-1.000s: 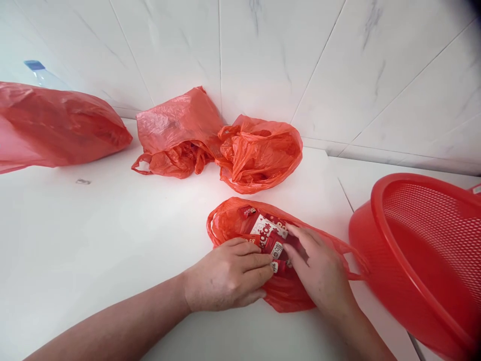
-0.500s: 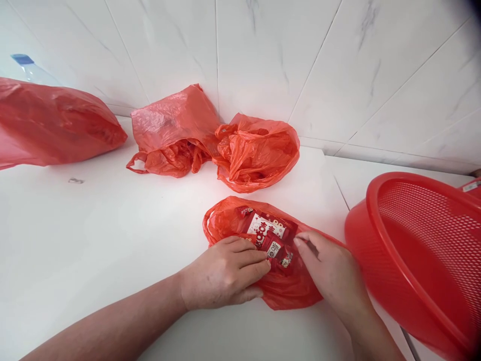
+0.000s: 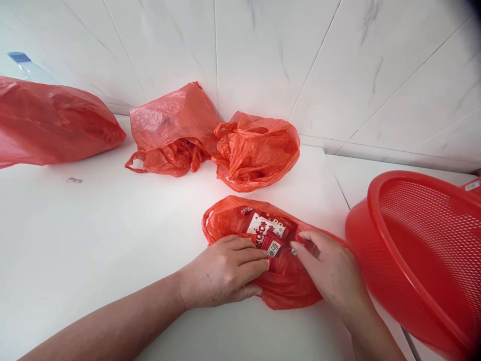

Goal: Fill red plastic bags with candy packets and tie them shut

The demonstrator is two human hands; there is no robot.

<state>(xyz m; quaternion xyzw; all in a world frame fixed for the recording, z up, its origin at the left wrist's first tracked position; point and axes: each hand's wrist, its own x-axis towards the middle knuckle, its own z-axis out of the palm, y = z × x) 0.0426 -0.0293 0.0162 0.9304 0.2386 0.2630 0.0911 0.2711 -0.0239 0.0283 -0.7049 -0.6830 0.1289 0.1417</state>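
Note:
A red plastic bag [image 3: 289, 291] lies open on the white surface, with several small red packets inside. Among them are a white-and-red printed packet [image 3: 261, 226] and a smaller red one with a white label [image 3: 273, 248]. My left hand [image 3: 227, 271] rests over the near left edge of the bag, its fingers reaching in beside the packets; whether they grip the bag edge is unclear. At the bag's right side, my right hand [image 3: 325, 265] pinches a small red packet [image 3: 306, 244] between thumb and fingers, which partly hide it.
Close on the right stands a large red perforated basket [image 3: 383, 235]. Along the tiled wall lie a crumpled red bag [image 3: 263, 150], another red bag [image 3: 173, 118] and a full one [image 3: 56, 123], with a blue-capped bottle [image 3: 26, 65] behind it.
The small packet at the right of the pile has been taken between the fingers of my right hand and shifted slightly right. My left hand has barely moved.

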